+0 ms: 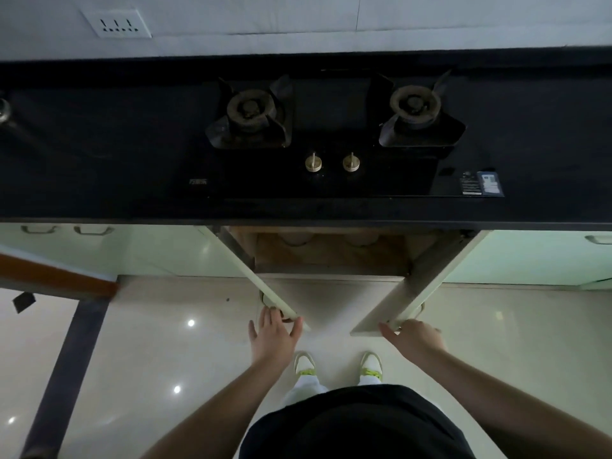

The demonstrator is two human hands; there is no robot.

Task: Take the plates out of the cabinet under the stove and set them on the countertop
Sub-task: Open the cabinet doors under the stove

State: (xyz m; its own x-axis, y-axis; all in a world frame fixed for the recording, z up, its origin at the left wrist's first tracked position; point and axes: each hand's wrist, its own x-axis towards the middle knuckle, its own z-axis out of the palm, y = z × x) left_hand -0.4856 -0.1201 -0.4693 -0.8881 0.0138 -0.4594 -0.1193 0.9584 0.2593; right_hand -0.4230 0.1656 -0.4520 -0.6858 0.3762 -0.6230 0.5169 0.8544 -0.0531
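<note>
The cabinet (331,258) under the black gas stove (331,180) stands with both doors swung out toward me. Deep in its shadow, just under the counter edge, I see two pale rounded shapes (296,239), possibly the plates, though too dim to tell. My left hand (273,339) is at the outer end of the left door (251,276), fingers spread around its handle and holding nothing firmly. My right hand (417,337) curls over the outer edge of the right door (414,293), thumb on its inner face. The dark countertop (99,160) runs left and right of the stove.
Two brass knobs (332,162) sit at the stove's front. Pale green cabinet fronts (530,256) flank the opening. A wood-edged surface (56,276) juts in at the left. My feet in white shoes (337,364) stand on the glossy tiled floor between the doors. A wall socket (117,24) is above.
</note>
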